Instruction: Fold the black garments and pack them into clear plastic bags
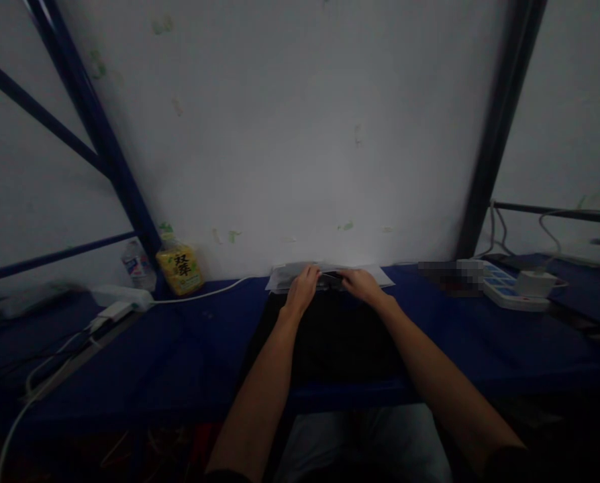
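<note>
2 bare hands at work, both at the far end of a black cloth (343,342) on the blue worktop (184,362). Cloth lies flat in the middle, from close to the front edge almost to the back edge, between the forearms. Left hand (304,288): grip narrow, fingers bent, holding the far end of the cloth. Right hand (363,285): grip narrow too, holding the same end, just right of the left hand. Thin pale line between the hands, too small to identify. White paper (380,276) lies at the back edge, behind and under the hands, sticking out both sides.

Back left corner: yellow pack (182,272) with dark characters, upright, slightly tilted; clear bottle (139,266) just left of it, beside the blue post (113,157). Nearer the left edge: white strip (123,298) with a plug (113,312); white cable (204,295) runs from it toward the back edge. Back right corner: 1 more strip, white and blue (501,282), charger (535,283) on it, near the dark post (498,134). Patch left of that is pixelated, can't tell. Jeans (360,443) below the front edge.
</note>
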The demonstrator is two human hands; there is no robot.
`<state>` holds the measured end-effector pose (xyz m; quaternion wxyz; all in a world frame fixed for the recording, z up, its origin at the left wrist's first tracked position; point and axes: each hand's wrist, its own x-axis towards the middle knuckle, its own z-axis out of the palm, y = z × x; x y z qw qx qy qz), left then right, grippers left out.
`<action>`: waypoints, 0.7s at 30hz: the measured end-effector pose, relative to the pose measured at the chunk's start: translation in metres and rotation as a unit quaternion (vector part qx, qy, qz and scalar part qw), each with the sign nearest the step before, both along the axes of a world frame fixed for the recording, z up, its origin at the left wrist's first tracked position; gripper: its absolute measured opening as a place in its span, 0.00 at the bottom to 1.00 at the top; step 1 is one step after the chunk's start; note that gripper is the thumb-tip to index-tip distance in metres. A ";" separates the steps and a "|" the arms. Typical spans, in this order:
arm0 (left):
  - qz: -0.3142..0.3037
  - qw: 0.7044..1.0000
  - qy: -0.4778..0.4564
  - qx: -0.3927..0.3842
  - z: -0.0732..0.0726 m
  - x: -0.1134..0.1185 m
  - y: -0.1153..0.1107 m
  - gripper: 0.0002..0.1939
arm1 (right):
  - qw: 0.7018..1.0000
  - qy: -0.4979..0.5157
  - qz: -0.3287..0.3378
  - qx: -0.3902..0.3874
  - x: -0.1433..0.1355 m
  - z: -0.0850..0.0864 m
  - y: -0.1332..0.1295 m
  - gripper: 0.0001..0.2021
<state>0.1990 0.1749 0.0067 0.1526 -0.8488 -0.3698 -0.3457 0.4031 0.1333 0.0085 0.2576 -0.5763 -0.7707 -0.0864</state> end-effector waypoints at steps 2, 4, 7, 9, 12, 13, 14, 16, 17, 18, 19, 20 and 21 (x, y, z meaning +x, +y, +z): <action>-0.010 1.000 0.004 -0.004 0.000 0.002 0.000 0.09 | 0.999 -0.006 -0.037 0.023 -0.006 -0.002 -0.001 0.16; -0.019 1.000 0.010 -0.011 0.000 0.003 -0.001 0.09 | 0.997 -0.009 -0.050 0.065 -0.008 -0.004 -0.001 0.15; -0.038 0.999 0.003 -0.017 -0.001 0.007 -0.001 0.10 | 0.996 -0.012 0.007 0.091 -0.007 -0.009 0.006 0.16; -0.065 0.998 -0.003 -0.026 -0.001 0.010 -0.001 0.10 | 0.996 -0.003 0.070 0.056 -0.004 -0.013 0.013 0.17; -0.101 0.994 -0.016 -0.038 -0.002 0.015 -0.001 0.11 | 0.990 0.034 0.139 0.015 0.004 -0.019 0.022 0.24; -0.107 0.993 -0.022 -0.040 -0.003 0.016 -0.001 0.11 | 0.987 0.045 0.154 0.012 0.008 -0.021 0.024 0.27; -0.110 0.993 -0.028 -0.042 -0.003 0.017 -0.001 0.12 | 0.985 0.050 0.165 0.008 0.011 -0.021 0.024 0.29; -0.118 0.991 -0.030 -0.046 -0.002 0.018 -0.003 0.13 | 0.984 0.033 0.174 -0.006 0.016 -0.022 0.023 0.33; -0.123 0.991 -0.029 -0.047 -0.002 0.019 -0.003 0.13 | 0.986 0.015 0.165 -0.015 0.017 -0.022 0.021 0.34; -0.129 0.990 -0.027 -0.048 -0.002 0.019 -0.004 0.13 | 0.989 -0.005 0.146 -0.024 0.017 -0.021 0.018 0.34; -0.133 0.990 -0.026 -0.049 -0.002 0.020 -0.006 0.13 | 0.992 -0.022 0.120 -0.030 0.016 -0.021 0.016 0.34; -0.136 0.989 -0.026 -0.048 -0.002 0.021 -0.006 0.13 | 0.995 -0.033 0.086 -0.032 0.014 -0.020 0.013 0.32; -0.137 0.989 -0.026 -0.046 -0.001 0.021 -0.007 0.13 | 0.997 -0.039 0.050 -0.033 0.011 -0.020 0.011 0.30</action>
